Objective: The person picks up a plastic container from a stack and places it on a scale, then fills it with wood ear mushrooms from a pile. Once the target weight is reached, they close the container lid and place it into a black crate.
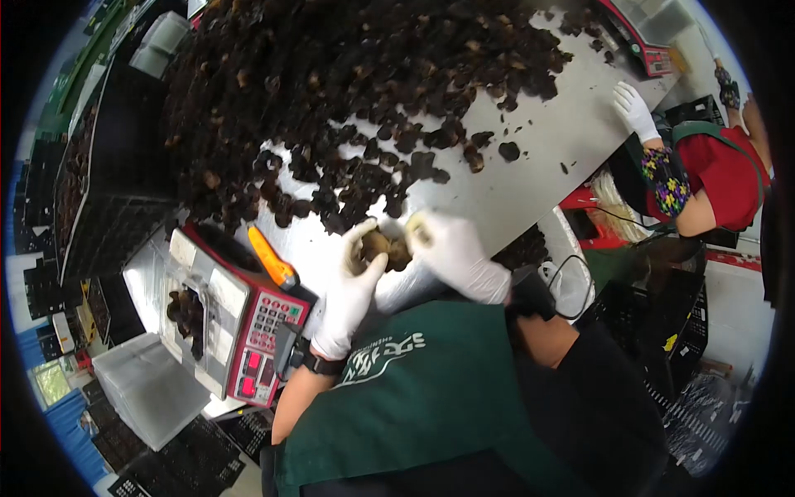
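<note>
My left hand [356,286], in a white glove, is closed around a brown wood ear mushroom [377,245] at the table's near edge. Close on its right, my right hand [455,253], also gloved, has its fingers curled together; motion blurs the fingertips, and what they pinch is hidden. Beyond both hands spreads a large heap of dark wood ear mushrooms [331,74], with looser pieces toward me. An orange-handled cutter [272,258] lies left of my left hand.
Left of me stands a red and white scale [248,331] with dark pieces on its pan. Near it are a black crate [124,174] and clear plastic boxes [153,389]. At right, another person's gloved hand [635,110] is over the metal table [530,174]; a second scale [642,41] sits beyond.
</note>
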Tool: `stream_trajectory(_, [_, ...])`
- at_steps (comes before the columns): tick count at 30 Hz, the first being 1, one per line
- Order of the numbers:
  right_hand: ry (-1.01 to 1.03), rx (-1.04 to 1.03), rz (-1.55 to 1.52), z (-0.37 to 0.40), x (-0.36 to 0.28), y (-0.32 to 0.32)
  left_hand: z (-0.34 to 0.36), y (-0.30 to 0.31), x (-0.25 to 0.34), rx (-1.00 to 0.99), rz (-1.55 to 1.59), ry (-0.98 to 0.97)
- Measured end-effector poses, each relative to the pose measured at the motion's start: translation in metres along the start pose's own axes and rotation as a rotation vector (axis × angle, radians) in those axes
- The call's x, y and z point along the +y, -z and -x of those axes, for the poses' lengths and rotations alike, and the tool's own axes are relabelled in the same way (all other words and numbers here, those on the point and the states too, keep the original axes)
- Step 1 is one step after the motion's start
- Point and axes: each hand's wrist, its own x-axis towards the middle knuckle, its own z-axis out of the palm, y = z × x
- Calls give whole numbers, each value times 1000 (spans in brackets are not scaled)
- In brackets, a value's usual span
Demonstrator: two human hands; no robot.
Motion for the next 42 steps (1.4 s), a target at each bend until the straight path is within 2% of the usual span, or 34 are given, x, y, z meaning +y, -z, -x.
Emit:
stream_trajectory(2, [-111, 56, -21, -5, 20, 14, 4, 3, 11, -13, 124, 93])
stream_trajectory(4, [-194, -103, -61, -6, 37, 32, 5, 5, 10, -34, 169, 73])
stream_trajectory(6, [90, -128, -96, -8, 16, 46, 5, 4, 9, -5, 173, 105])
stream_trajectory(9, [139, -349, -304, 0, -21, 41, 7, -2, 5, 23, 218, 138])
stream_trajectory(11, [-63, -361, -459, 7, -8, 11, 9, 0, 8, -14, 268, 219])
stream_trajectory(15, [-374, -490, -775, 0, 1, 6, 11, 11, 7, 7, 306, 246])
stream_trajectory(18, [-432, -511, -838, 4, -1, 1, 14, 6, 10, 51, 172, 199])
stream_trajectory(20, [-438, -601, -765, 6, -5, 0, 12, -1, -6, 21, 117, 52])
stream_trajectory(22, [-450, -695, -653, 5, -9, 3, 12, 5, -13, 42, 186, 199])
stream_trajectory(24, [-391, -735, -557, -4, -7, 19, 8, 9, -6, 123, 278, 259])
stream_trajectory(25, [-277, -506, -546, -6, 8, 15, 9, 6, 0, 144, 403, 212])
stream_trajectory(26, [-164, -278, -531, -9, 25, 11, 9, 12, 2, 210, 319, 250])
stream_trajectory(28, [55, -37, -112, -40, 44, 21, 7, 35, -10, 146, 383, 267])
stream_trajectory(30, [144, 44, 117, -56, 61, 17, 11, 35, -1, 131, 433, 283])
stream_trajectory(36, [284, -100, 145, -79, 38, -20, 12, 39, -10, 100, 575, 301])
stream_trajectory(39, [406, 20, 288, -81, 14, -27, 12, 43, -10, 50, 590, 293])
stream_trajectory(42, [437, -99, -52, -71, -13, -20, 12, 41, -5, 76, 595, 288])
